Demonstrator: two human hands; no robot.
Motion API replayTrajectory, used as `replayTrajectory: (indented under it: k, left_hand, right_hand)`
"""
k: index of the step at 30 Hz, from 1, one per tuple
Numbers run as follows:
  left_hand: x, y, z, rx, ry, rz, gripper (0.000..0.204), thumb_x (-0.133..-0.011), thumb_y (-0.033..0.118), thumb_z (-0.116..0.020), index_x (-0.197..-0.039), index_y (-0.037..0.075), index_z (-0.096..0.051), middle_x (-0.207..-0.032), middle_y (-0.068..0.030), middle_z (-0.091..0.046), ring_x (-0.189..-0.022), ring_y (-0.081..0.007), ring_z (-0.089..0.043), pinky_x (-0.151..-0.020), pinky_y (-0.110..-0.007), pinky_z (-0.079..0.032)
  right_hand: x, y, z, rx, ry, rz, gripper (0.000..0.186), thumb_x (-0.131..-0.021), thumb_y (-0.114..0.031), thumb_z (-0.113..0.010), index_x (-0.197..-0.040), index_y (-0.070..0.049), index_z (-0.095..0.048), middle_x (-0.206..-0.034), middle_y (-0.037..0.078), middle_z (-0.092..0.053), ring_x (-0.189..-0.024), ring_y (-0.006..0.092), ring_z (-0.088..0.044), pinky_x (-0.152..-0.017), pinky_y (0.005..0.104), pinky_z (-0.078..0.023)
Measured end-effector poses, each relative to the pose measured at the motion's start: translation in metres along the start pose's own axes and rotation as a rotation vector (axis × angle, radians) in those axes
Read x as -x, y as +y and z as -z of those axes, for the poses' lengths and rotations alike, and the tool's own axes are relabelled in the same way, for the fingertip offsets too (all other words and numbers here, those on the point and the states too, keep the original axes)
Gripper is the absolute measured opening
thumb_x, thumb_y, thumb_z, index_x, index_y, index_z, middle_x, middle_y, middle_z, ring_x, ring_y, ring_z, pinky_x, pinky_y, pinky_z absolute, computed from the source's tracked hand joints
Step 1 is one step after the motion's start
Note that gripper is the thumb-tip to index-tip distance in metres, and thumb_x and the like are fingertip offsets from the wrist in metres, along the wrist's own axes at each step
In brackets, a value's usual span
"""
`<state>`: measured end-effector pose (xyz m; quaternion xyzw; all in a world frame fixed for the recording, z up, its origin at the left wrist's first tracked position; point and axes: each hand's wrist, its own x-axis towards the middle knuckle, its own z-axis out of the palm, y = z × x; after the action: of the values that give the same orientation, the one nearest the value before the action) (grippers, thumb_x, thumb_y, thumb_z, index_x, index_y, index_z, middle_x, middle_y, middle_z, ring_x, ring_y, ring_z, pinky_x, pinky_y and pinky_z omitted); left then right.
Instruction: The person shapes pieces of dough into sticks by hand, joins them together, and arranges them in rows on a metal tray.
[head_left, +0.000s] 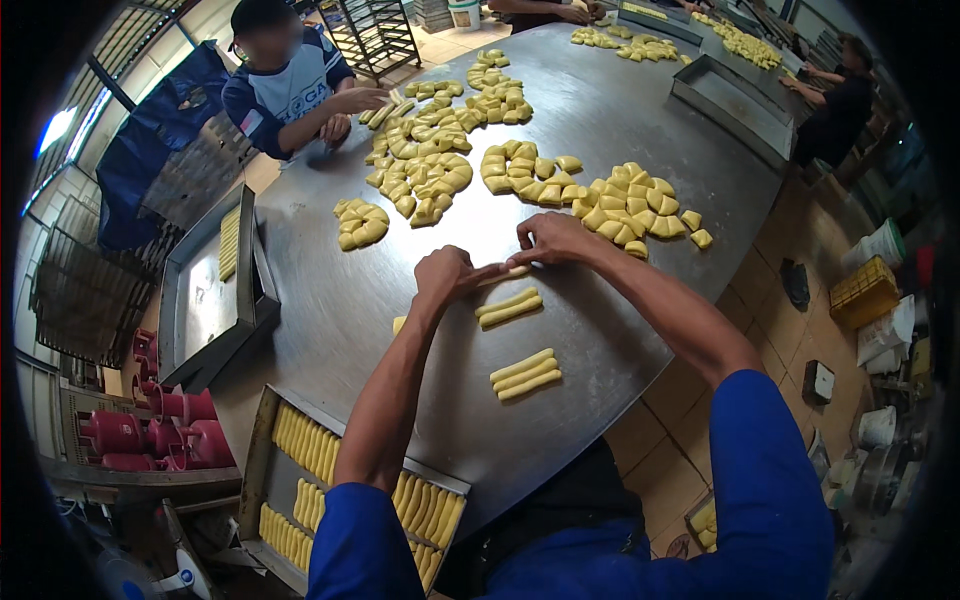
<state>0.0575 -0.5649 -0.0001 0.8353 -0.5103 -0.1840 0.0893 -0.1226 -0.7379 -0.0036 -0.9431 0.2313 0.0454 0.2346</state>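
Dough stick on the steel table, pressed flat under both hands near the table's middle. Left hand on its left end, fingers curled down over it; right hand on its right end, fingers spread and bent onto the dough. Just below, two finished sticks side by side, and nearer the body three more. One small dough bit beside the left wrist. Beyond the hands, heaps of cut dough pieces (yellow, chunky). Tray with rows of sticks at the near table edge, lower left. Another tray to the left, mostly bare. Co-worker's hands at the far pile.
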Motion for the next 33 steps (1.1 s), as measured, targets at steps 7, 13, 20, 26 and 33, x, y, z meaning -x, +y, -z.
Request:
replayTrajectory:
  k: [7, 13, 20, 26, 33]
  left_hand:
    - [-0.010, -0.017, -0.015, 0.000, 0.095, -0.049, 0.079, -0.078, 0.082, -0.072, -0.067, 0.004, -0.076, -0.064, -0.0140, -0.071, -0.062, -0.0322, -0.072, -0.062, -0.045, -0.056]
    - [-0.010, -0.013, -0.005, -0.057, 0.037, -0.018, 0.081, -0.079, 0.084, -0.069, -0.068, 0.005, -0.077, -0.061, -0.0102, -0.070, -0.059, -0.0291, -0.070, -0.062, -0.043, -0.055]
    - [-0.011, -0.009, -0.003, -0.003, 0.000, 0.083, 0.084, -0.075, 0.087, -0.070, -0.069, 0.004, -0.077, -0.064, -0.0140, -0.071, -0.061, -0.0315, -0.070, -0.062, -0.045, -0.055]
    - [-0.009, -0.007, -0.008, -0.057, 0.095, 0.044, 0.085, -0.073, 0.087, -0.072, -0.073, 0.003, -0.079, -0.066, -0.0161, -0.071, -0.063, -0.0362, -0.070, -0.065, -0.046, -0.055]
    - [-0.012, -0.014, -0.003, 0.002, 0.017, 0.043, 0.081, -0.075, 0.083, -0.073, -0.069, 0.003, -0.076, -0.063, -0.0144, -0.070, -0.060, -0.0326, -0.068, -0.061, -0.046, -0.053]
  right_hand:
    - [-0.003, 0.003, -0.002, 0.028, 0.090, 0.004, 0.065, -0.078, -0.076, -0.075, -0.095, -0.013, -0.075, -0.098, 0.013, -0.075, -0.099, 0.0336, -0.072, -0.082, 0.0499, -0.055]
    - [-0.005, -0.004, 0.005, 0.012, 0.008, 0.004, 0.065, -0.079, -0.076, -0.074, -0.096, -0.013, -0.076, -0.101, 0.015, -0.074, -0.103, 0.0331, -0.071, -0.085, 0.0499, -0.055]
    - [-0.012, 0.006, -0.003, -0.050, 0.111, 0.050, 0.064, -0.082, -0.072, -0.075, -0.096, -0.010, -0.074, -0.086, 0.016, -0.074, -0.090, 0.0333, -0.073, -0.079, 0.0484, -0.055]
    - [-0.011, 0.007, -0.005, 0.025, 0.161, 0.099, 0.068, -0.082, -0.077, -0.072, -0.098, -0.011, -0.075, -0.087, 0.015, -0.074, -0.089, 0.0343, -0.072, -0.079, 0.0475, -0.055]
    - [-0.016, 0.005, -0.003, 0.057, 0.134, 0.070, 0.070, -0.079, -0.079, -0.073, -0.093, -0.010, -0.075, -0.089, 0.014, -0.075, -0.089, 0.0334, -0.073, -0.077, 0.0487, -0.055]
